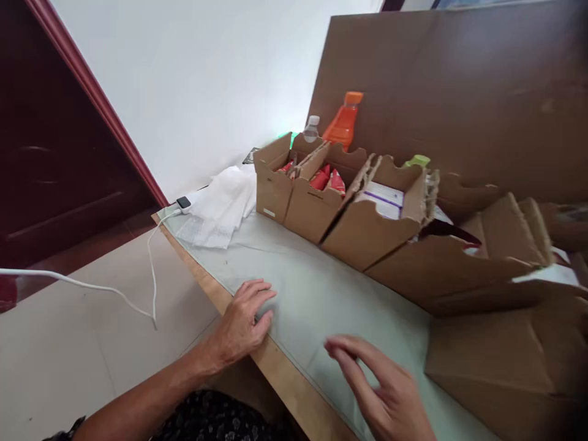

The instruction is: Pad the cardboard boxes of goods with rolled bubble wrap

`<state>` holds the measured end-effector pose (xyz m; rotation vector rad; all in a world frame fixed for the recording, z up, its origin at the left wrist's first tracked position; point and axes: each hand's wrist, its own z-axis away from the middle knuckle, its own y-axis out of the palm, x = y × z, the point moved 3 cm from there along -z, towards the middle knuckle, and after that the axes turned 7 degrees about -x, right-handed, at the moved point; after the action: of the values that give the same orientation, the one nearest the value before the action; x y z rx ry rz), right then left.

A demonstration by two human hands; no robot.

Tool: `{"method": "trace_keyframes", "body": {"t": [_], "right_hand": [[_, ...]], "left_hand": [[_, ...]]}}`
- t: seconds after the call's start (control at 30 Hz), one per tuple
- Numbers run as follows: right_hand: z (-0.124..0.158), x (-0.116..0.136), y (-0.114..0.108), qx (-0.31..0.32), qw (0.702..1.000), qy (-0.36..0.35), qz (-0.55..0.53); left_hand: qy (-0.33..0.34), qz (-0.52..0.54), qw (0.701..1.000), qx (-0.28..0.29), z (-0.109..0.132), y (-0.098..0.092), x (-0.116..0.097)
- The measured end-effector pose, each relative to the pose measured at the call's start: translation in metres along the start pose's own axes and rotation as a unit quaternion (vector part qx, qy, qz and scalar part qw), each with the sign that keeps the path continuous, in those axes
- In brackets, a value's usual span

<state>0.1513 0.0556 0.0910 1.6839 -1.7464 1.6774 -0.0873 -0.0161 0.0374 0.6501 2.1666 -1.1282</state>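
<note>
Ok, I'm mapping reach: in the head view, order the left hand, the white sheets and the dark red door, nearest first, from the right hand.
From the right hand:
1. Left hand, at the table edge.
2. White sheets, at the far end.
3. Dark red door, beyond the table.

No text, brand or number can be read; a small white rectangular label on the leftmost brown cardboard box is too blurred to be deciphered.
</note>
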Motion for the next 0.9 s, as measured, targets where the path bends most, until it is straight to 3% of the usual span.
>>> {"method": "trace_keyframes", "body": {"t": [0.1, 0.17, 0.27, 0.33, 0.4, 0.47, 0.57, 0.63, 0.77, 0.9], "right_hand": [[-0.095, 0.04, 0.078, 0.078, 0.984, -0.153, 0.048], [-0.146, 0.055, 0.134, 0.13, 0.964, -0.197, 0.122], [-0.196, 0.066, 0.202, 0.179, 0.94, -0.235, 0.172], [-0.214, 0.067, 0.228, 0.199, 0.923, -0.254, 0.209], [-0.223, 0.064, 0.237, 0.207, 0.911, -0.261, 0.243], [-0.226, 0.058, 0.233, 0.208, 0.903, -0.261, 0.27], [-0.227, 0.051, 0.225, 0.211, 0.894, -0.264, 0.295], [-0.228, 0.052, 0.231, 0.213, 0.887, -0.273, 0.304], [-0.234, 0.061, 0.263, 0.22, 0.873, -0.303, 0.312], [-0.239, 0.061, 0.285, 0.225, 0.868, -0.307, 0.32]], "left_hand": [[0.008, 0.01, 0.999, -0.029, 0.0, -0.006, 0.009], [0.019, 0.018, 0.999, -0.043, 0.001, -0.004, 0.009], [0.034, 0.028, 0.997, -0.065, 0.004, 0.001, 0.007], [0.049, 0.059, 0.993, -0.086, 0.004, -0.006, 0.009], [0.06, 0.071, 0.987, -0.128, -0.001, -0.027, 0.017], [0.048, 0.013, 0.981, -0.185, -0.015, -0.06, 0.035], [-0.035, -0.186, 0.953, -0.236, -0.055, -0.113, 0.079], [-0.084, -0.225, 0.944, -0.224, -0.089, -0.136, 0.111], [-0.14, -0.271, 0.938, -0.163, -0.148, -0.153, 0.153], [-0.155, -0.296, 0.938, -0.091, -0.18, -0.146, 0.162]]}}
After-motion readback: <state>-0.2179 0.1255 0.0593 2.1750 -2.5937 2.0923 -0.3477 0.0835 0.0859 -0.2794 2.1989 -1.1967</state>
